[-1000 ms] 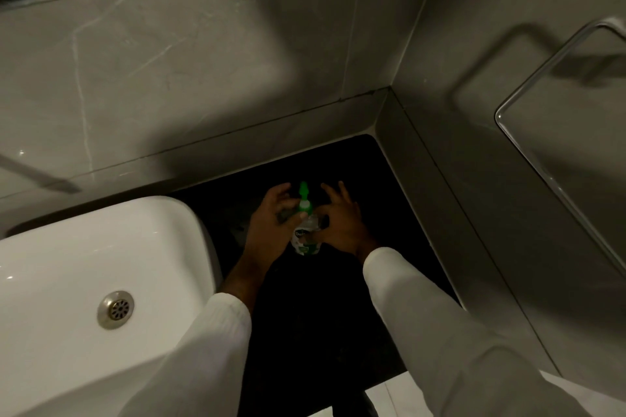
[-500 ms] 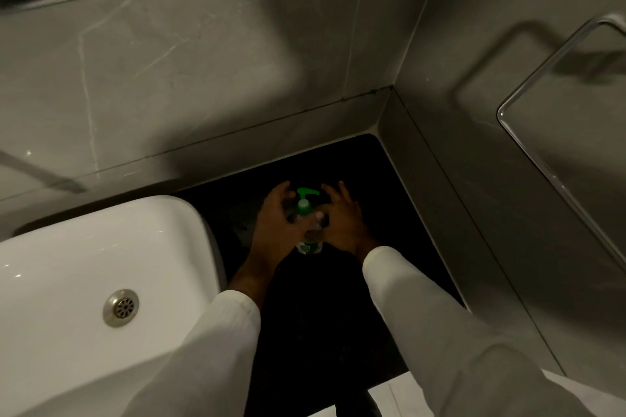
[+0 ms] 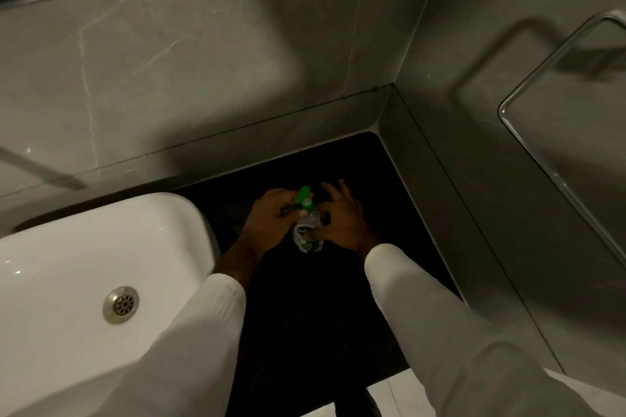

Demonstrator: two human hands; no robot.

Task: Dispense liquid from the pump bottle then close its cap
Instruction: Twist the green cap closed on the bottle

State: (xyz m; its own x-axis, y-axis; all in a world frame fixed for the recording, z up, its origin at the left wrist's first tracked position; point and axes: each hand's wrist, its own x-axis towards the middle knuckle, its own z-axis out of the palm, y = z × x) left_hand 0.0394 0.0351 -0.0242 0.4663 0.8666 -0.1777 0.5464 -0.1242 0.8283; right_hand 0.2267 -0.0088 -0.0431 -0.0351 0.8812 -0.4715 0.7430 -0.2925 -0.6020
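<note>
Head view: on the dark, matte worktop (image 3: 305, 315) beside a glossy white basin (image 3: 84, 264), the left hand (image 3: 271, 223) and right hand (image 3: 342, 220) clasp a small clear bottle (image 3: 307, 234) with green pump (image 3: 302, 195).

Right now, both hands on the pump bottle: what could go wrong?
1. The pump bottle stands on the dark counter, pinched only low down by the right hand; a push on the green pump head by the left hand might tip it.
2. No palm shows under the nozzle, so liquid could land on the counter.
3. Dim light hides the nozzle's state.
</note>
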